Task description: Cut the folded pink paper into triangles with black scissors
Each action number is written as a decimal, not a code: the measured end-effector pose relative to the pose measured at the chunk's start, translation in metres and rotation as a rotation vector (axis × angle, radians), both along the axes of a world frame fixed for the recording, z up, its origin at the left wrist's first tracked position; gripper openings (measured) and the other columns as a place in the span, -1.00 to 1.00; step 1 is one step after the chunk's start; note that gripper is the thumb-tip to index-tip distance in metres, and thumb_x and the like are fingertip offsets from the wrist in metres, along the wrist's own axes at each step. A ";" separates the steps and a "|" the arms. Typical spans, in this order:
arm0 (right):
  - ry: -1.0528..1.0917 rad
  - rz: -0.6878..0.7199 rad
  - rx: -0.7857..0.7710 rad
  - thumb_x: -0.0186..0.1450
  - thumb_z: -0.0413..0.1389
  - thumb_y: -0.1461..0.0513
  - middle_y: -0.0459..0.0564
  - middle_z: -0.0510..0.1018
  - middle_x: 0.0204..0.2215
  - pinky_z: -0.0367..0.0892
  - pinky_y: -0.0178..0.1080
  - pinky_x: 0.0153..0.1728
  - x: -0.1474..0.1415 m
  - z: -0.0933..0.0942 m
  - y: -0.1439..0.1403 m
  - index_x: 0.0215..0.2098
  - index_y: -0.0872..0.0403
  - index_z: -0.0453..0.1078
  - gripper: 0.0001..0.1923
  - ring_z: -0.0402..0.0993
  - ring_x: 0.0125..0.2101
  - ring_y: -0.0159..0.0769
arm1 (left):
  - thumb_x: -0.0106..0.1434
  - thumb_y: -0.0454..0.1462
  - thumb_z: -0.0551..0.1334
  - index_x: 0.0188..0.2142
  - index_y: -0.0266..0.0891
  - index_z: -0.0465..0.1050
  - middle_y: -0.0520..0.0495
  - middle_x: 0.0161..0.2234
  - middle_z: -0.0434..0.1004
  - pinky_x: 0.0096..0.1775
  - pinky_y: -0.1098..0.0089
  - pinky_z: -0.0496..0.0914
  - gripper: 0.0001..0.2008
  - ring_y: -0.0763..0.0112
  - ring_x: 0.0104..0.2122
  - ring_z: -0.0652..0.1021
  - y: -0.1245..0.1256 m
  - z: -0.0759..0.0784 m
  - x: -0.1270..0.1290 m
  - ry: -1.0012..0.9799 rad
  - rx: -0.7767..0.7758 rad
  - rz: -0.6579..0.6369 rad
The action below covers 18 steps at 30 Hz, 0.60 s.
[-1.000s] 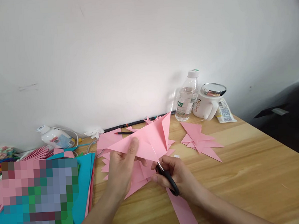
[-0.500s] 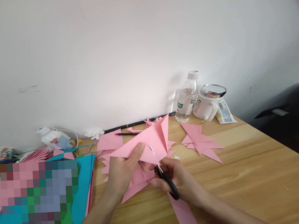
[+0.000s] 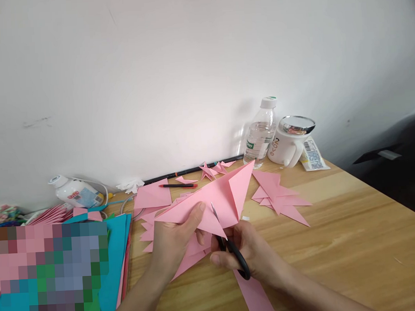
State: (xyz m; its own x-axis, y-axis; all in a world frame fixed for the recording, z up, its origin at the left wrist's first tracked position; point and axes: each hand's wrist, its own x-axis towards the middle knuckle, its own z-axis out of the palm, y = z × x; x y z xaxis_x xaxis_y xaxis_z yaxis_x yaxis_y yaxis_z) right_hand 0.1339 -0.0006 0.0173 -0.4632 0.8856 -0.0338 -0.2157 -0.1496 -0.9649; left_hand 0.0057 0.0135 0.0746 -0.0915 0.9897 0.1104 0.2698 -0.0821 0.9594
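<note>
While the left hand [image 3: 173, 243] pinches a folded pink sheet [image 3: 215, 197] above the surface [image 3: 336, 232] — thumb on top, fingers beneath — the right hand [image 3: 249, 251] grips black scissors [image 3: 229, 247], blades parted at the sheet's lower edge. Pink offcuts [image 3: 277, 193] lie near a bottle [image 3: 260, 134] and a mug [image 3: 290, 142].

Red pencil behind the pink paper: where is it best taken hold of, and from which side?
Grip the red pencil around its middle, from above. It lies flat and crosswise on the pink sheet, both long sides bare, so fingers could likely pinch across the thin shaft without disturbing the paper scraps nearby.
</note>
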 end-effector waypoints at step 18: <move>0.009 -0.013 -0.051 -0.11 0.31 0.13 -0.17 0.25 -0.64 0.07 -0.39 -0.60 0.000 0.001 0.000 -0.56 0.15 0.29 -0.66 0.11 -0.61 -0.49 | 0.05 -0.27 0.20 -0.77 -0.19 0.24 0.15 -0.85 0.25 -0.60 0.47 0.26 -0.69 0.50 -0.77 0.30 -0.002 -0.002 0.003 -0.005 0.063 0.117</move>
